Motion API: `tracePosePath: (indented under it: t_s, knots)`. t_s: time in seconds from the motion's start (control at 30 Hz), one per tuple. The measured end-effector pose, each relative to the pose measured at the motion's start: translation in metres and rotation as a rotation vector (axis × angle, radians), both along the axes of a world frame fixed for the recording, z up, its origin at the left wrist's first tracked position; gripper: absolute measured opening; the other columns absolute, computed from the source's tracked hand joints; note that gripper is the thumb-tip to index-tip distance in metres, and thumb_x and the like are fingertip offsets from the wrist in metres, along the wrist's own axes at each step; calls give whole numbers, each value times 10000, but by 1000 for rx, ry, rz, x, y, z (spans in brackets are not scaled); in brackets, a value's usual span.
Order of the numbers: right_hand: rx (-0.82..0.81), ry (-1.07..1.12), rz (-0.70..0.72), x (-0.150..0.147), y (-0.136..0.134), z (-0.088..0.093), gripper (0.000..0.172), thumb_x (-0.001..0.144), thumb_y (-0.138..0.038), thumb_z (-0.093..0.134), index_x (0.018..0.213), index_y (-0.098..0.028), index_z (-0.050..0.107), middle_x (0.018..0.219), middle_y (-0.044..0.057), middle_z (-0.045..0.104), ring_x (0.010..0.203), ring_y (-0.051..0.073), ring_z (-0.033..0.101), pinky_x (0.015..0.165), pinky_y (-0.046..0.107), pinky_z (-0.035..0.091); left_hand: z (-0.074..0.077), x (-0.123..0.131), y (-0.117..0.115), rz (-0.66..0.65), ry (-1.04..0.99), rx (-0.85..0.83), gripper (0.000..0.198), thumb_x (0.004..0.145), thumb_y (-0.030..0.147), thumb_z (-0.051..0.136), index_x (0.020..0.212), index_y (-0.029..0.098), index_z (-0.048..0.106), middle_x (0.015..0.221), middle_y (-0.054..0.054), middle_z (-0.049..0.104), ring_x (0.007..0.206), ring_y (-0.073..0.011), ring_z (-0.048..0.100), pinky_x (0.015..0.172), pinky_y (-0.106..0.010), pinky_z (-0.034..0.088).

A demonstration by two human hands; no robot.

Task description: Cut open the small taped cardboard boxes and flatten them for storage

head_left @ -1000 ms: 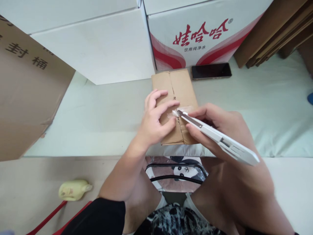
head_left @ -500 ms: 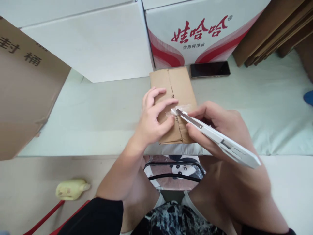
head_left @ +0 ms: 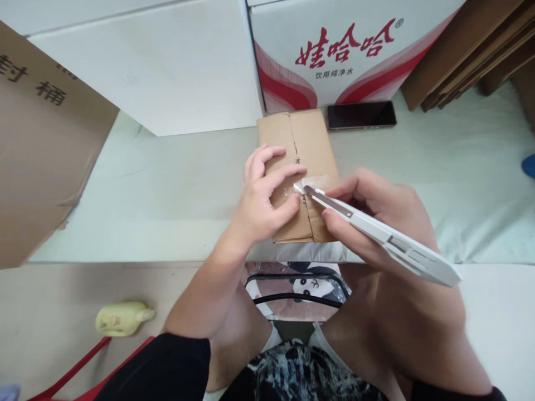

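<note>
A small brown cardboard box (head_left: 311, 142) lies on the pale green surface in front of me, its top flaps meeting in a centre seam with a strip of clear tape (head_left: 317, 181) across it. My left hand (head_left: 263, 197) rests on the box's left half, fingers bent and pressing down on the flap. My right hand (head_left: 376, 214) is closed round a white utility knife (head_left: 380, 234). The knife's blade tip sits at the tape near the seam, right beside my left index fingertip.
A black phone (head_left: 361, 115) lies behind the box. Large white cartons (head_left: 167, 72) and one with red print (head_left: 334, 50) stand at the back, brown cardboard (head_left: 42, 156) at left, flat cardboard sheets (head_left: 468, 50) at right. A yellow object (head_left: 121, 318) lies on the floor.
Hardly anything has moved. My hands and the knife stay at the tape; the view has shifted slightly.
</note>
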State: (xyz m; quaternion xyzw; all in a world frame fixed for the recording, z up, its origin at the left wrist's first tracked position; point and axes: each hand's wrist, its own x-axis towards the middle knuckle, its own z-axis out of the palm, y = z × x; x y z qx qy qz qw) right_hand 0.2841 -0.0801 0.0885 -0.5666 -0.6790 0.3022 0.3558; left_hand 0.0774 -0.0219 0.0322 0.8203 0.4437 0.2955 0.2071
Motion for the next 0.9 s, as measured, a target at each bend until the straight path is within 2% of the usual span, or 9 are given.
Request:
tracePosePath:
  t_s: [0.2,0.4,0.57,0.9]
  knots:
    - [-19,-6,25,1,0,1,83,825,-262,670,903,-235,666,701,-30,730,535,110,600,519,228,433,0,0,0,-2,-6,-2,346,936,460,598,1249,334,673,1509,-71,474,1542,-357,316,1323,-616,209]
    - [-21,9,17,1,-1,0,93,792,-217,665,875,-251,643,651,-61,690,506,105,550,520,236,432,0,0,0,-8,-20,8,339,934,448,600,1245,338,675,1504,-70,470,1538,-354,324,1329,-612,198]
    - [-31,10,14,0,0,1,75,812,-236,670,886,-247,657,675,-48,704,530,104,570,515,224,422,0,0,0,-10,-10,7,351,945,492,588,1247,334,671,1500,-75,477,1539,-361,321,1321,-622,209]
    - [-9,10,-10,-1,0,-1,41,783,-225,653,803,-239,620,569,-73,606,466,90,466,497,230,400,0,0,1,-11,-10,0,348,943,482,587,1250,338,668,1501,-74,471,1531,-354,329,1318,-617,222]
